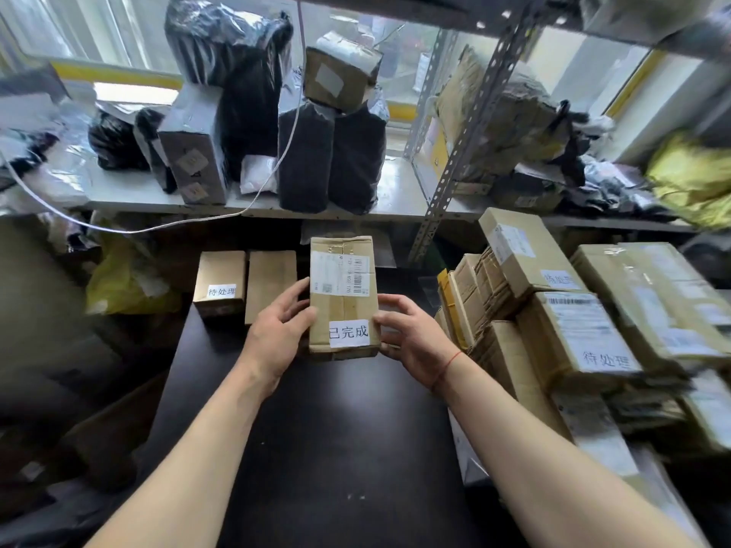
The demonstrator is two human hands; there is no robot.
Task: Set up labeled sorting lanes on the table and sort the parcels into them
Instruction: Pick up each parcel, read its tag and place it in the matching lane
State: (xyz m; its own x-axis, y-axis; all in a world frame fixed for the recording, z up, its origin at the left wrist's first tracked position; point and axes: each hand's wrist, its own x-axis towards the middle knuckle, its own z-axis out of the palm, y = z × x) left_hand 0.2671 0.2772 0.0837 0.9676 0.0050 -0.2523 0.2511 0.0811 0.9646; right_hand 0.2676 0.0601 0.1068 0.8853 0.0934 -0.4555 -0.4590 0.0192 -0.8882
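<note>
We hold a cardboard box [343,298] marked 已完成 over the far half of the dark table [316,448], its long axis running straight away from us. Our left hand [279,330] grasps its left side, our right hand [411,338] its right side, each equally near. Just to its left stand two smaller boxes [245,282], one marked 待处理. A stack of boxes [573,330] fills the right side.

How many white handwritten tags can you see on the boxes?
4: one on the box held in both hands, one on the small box at the table's far left, two on boxes stacked right. Others may be hidden.
</note>
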